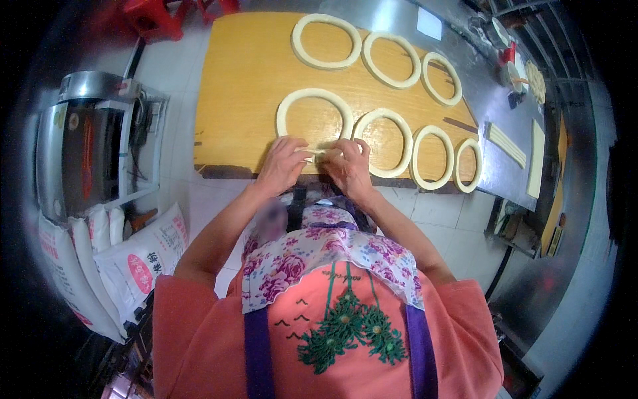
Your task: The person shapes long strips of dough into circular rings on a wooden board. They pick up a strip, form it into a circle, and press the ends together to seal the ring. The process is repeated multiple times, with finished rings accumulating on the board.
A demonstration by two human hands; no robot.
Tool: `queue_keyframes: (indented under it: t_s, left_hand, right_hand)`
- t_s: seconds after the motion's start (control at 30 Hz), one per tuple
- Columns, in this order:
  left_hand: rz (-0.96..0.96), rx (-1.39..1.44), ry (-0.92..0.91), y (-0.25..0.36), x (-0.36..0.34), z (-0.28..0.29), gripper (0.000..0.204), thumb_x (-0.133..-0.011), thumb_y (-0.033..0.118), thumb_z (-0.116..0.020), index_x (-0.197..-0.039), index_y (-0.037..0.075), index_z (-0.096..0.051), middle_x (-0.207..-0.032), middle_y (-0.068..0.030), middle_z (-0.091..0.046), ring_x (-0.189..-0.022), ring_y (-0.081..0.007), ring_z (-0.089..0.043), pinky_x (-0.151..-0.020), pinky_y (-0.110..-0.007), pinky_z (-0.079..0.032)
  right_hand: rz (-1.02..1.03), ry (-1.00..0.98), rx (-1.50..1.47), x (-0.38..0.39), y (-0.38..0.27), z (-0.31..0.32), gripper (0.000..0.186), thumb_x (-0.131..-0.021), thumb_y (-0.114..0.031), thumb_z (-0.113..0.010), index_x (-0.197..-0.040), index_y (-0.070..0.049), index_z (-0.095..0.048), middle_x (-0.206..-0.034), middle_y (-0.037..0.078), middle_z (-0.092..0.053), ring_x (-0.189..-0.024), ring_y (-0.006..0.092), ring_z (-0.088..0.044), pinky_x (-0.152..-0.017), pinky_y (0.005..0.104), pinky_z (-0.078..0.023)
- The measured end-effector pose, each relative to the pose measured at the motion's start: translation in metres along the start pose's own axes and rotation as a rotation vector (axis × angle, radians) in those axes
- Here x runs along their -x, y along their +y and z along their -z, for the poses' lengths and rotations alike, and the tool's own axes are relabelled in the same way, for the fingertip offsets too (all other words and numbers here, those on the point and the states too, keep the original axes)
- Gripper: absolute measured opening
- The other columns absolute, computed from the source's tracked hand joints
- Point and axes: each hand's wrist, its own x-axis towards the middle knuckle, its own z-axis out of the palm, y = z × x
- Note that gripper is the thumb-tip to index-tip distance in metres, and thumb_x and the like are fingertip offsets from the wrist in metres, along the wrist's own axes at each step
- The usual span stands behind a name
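Note:
A pale dough ring (316,94) lies on the yellow wooden board (232,93), close to the board's near edge. At its near side my left hand (284,161) pinches one part of the dough with closed fingers. My right hand (349,167) closes on the dough just beside it, and a thin bit of dough shows between the two hands. The fingers partly cover this stretch, so whether the ends are joined cannot be seen. Right of my right hand lies another dough ring (384,112), with two more rings beyond it. Three further rings, including one ring (325,17), form a far row.
A steel table (495,110) adjoins the board at the right, with a cut dough slab (507,144), a long dough strip (535,159) and bowls (512,76). White sacks (143,263) and a steel machine (83,146) stand at left. Red stools (156,18) are behind the board.

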Motion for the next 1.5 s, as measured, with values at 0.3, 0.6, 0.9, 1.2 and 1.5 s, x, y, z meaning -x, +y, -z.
queue_keyframes:
  t_s: [0.3, 0.6, 0.9, 1.2, 1.5]
  left_hand:
    - [0.033, -0.120, -0.053, 0.008, -0.014, 0.001, 0.026, -0.077, 0.016, -0.075, -0.099, 0.006, -0.066, -0.111, -0.0108, -0.058, -0.115, -0.0284, -0.052, -0.110, -0.049, -0.029]
    - [0.014, -0.138, 0.006, -0.003, -0.011, -0.014, 0.018, -0.085, 0.015, -0.069, -0.098, 0.004, -0.066, -0.113, -0.0105, -0.060, -0.112, -0.0275, -0.054, -0.107, -0.046, -0.032]
    - [0.015, -0.067, -0.007, -0.003, -0.012, -0.013, 0.020, -0.083, 0.015, -0.071, -0.099, 0.005, -0.065, -0.116, -0.0107, -0.061, -0.116, -0.0280, -0.054, -0.108, -0.046, -0.032]
    - [-0.002, -0.032, 0.032, -0.009, -0.010, -0.020, 0.017, -0.081, 0.011, -0.069, -0.096, 0.004, -0.066, -0.121, -0.0107, -0.061, -0.117, -0.0285, -0.053, -0.108, -0.046, -0.031]
    - [-0.015, 0.019, 0.054, -0.002, -0.015, -0.021, 0.012, -0.080, 0.007, -0.065, -0.090, 0.000, -0.067, -0.120, -0.0127, -0.061, -0.117, -0.0306, -0.053, -0.106, -0.046, -0.033]
  right_hand:
    - [0.027, 0.055, 0.049, -0.005, 0.014, -0.015, 0.024, -0.076, -0.013, -0.072, -0.099, -0.011, -0.068, -0.117, 0.006, -0.061, -0.115, 0.0263, -0.054, -0.103, 0.0518, -0.029]
    - [-0.006, 0.084, -0.037, -0.009, 0.021, -0.023, 0.018, -0.078, -0.011, -0.073, -0.095, -0.009, -0.069, -0.114, 0.006, -0.062, -0.115, 0.0257, -0.055, -0.103, 0.0505, -0.029]
    - [-0.001, 0.064, 0.028, -0.011, 0.012, -0.022, 0.018, -0.078, -0.009, -0.072, -0.096, -0.009, -0.069, -0.115, 0.007, -0.062, -0.114, 0.0268, -0.056, -0.106, 0.0513, -0.029]
    - [-0.087, 0.170, -0.071, -0.007, 0.013, -0.035, 0.022, -0.073, -0.003, -0.074, -0.094, -0.007, -0.070, -0.114, 0.007, -0.063, -0.113, 0.0269, -0.056, -0.105, 0.0482, -0.030]
    - [-0.044, 0.227, -0.094, -0.010, 0.013, -0.044, 0.021, -0.069, 0.000, -0.072, -0.089, -0.005, -0.069, -0.111, 0.009, -0.064, -0.110, 0.0275, -0.057, -0.103, 0.0481, -0.033]
